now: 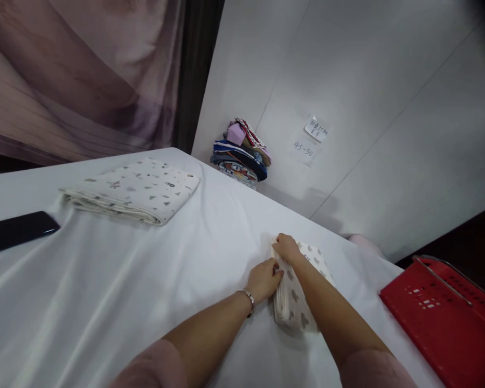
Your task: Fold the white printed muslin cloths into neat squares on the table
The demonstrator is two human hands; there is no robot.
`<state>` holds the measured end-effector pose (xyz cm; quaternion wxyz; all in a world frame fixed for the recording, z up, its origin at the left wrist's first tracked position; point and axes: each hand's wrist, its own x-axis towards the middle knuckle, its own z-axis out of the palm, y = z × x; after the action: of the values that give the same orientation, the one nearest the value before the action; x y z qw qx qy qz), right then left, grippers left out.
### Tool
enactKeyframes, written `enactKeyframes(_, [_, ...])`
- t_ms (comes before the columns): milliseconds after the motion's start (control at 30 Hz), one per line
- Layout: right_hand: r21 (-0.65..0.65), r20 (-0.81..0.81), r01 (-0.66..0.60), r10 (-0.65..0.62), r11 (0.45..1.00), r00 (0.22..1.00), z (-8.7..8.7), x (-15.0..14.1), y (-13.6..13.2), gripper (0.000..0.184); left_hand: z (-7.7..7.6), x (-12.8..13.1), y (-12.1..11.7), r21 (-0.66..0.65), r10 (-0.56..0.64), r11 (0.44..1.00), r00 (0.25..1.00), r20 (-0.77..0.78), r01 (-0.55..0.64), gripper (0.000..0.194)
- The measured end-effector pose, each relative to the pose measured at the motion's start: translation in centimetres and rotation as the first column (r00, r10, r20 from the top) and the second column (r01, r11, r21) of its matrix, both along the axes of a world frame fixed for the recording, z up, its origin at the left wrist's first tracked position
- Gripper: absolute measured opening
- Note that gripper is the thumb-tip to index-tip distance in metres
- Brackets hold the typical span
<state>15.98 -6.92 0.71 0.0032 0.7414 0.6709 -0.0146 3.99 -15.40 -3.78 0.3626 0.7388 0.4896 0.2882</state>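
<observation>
Two hands of ours are on the folded cloth near the wall-side edge of the desk. Our right hand grips its far corner; our left hand touches its left side, fingers narrowed, though we cannot tell whether they pinch it. Right of it we see a red basket; toward the desk's far corner, a second printed cloth, with a black phone near it.

On our white-draped counter we have a folded print cloth, a black phone and a grey-patterned folded cloth.
</observation>
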Motion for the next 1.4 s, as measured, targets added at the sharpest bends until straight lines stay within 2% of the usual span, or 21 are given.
enactKeyframes(333, [0.055, 0.014, 0.004, -0.005, 0.998, 1.000, 0.0, 0.6, -0.1, 0.022, -0.2, 0.1, 0.0, 0.018, 0.009, 1.000, 1.000, 0.004, -0.010, 0.018])
enactKeyframes(500, [-0.003, 0.019, -0.006, 0.006, 1.000, 1.000, 0.2, 0.4, 0.4, 0.016, -0.2, 0.1, 0.0, 0.014, 0.010, 1.000, 1.000, -0.002, -0.010, 0.020])
enactKeyframes(733, [-0.068, 0.020, 0.016, -0.015, 0.998, 1.000, 0.5, 0.2, 1.0, 0.018, 0.1, 0.1, 0.1, -0.001, 0.007, 1.000, 1.000, 0.003, -0.007, 0.019])
enactKeyframes(1100, [0.008, 0.019, 0.045, -0.046, 0.999, 0.999, 0.2, 0.6, 0.8, 0.020, -0.1, 0.2, 0.1, -0.025, 0.013, 1.000, 1.000, 0.005, -0.013, 0.025])
enactKeyframes(1400, [-0.015, -0.003, 0.078, -0.078, 0.997, 0.997, -0.1, 0.5, 1.3, 0.024, 0.1, 0.2, 0.1, -0.038, 0.026, 0.999, 0.999, 0.042, -0.025, 0.021])
